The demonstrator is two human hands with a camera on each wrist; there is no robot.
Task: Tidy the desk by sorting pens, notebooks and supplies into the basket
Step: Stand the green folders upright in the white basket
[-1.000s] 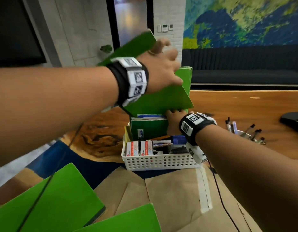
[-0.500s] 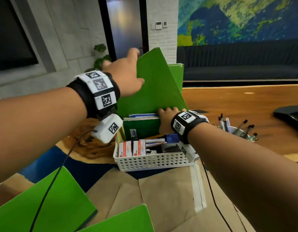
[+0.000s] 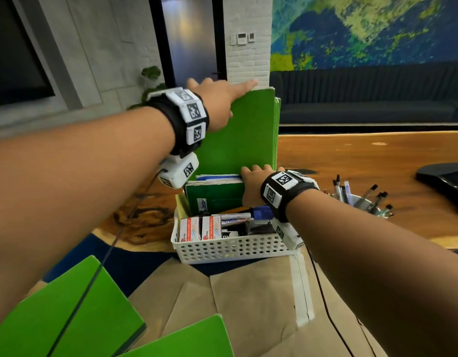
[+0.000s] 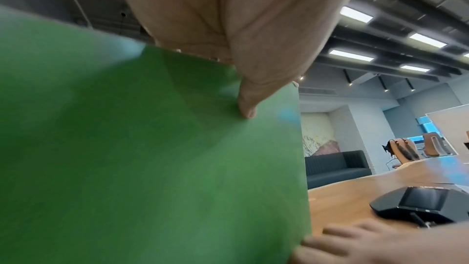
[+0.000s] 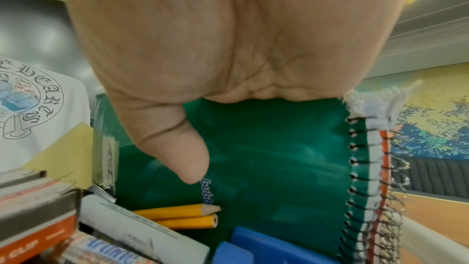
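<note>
A white perforated basket (image 3: 230, 249) stands on the wooden desk and holds clip boxes (image 3: 199, 228), markers (image 3: 235, 217) and yellow pencils (image 5: 182, 211). A tall bright green notebook (image 3: 238, 140) (image 4: 152, 168) stands upright at the basket's back. My left hand (image 3: 220, 101) pinches its top edge, thumb (image 4: 247, 107) on the near cover and fingers hidden behind. In front of it sits a dark green spiral notebook (image 3: 215, 199) (image 5: 279, 158). My right hand (image 3: 253, 181) grips its top right corner, thumb (image 5: 187, 158) on the cover.
Two more green notebooks (image 3: 68, 313) (image 3: 191, 341) lie at the front left on brown envelopes (image 3: 248, 305). A metal cup of pens (image 3: 359, 199) stands right of the basket. A black desk device (image 3: 446, 181) sits at the far right.
The tall green notebook went from tilted over the basket to upright against the notebooks at its back. My left hand slid to its top edge. The right hand stayed on the spiral notebook.
</note>
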